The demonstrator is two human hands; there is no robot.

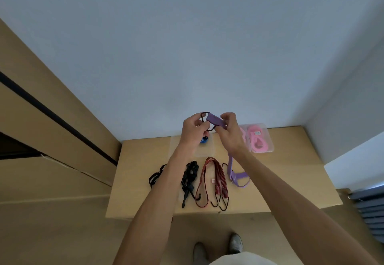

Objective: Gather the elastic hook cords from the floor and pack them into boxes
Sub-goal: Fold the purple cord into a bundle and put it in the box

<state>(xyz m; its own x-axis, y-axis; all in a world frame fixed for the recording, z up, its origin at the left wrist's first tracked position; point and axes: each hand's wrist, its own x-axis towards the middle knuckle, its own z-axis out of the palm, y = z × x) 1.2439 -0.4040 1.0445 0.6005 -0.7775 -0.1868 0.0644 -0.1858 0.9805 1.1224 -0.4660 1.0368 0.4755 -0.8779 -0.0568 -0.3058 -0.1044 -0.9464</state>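
A pale grey-blue wall (pixel 187 46) filled the upper part of the view, meeting a second wall (pixel 353 98) in a corner at the right. Below the corner stood a light wooden platform (pixel 145 160), set on a floor (pixel 62 233) of the same tan tone. A tan panel (pixel 41 90) crossed by a dark groove (pixel 58 117) ran along the left. Grey slats (pixel 369 212) showed at the lower right. The light was soft and even.

Bare forearms, no sleeves, light grey shoes (pixel 218 249), pale garment (pixel 239 259) at waist
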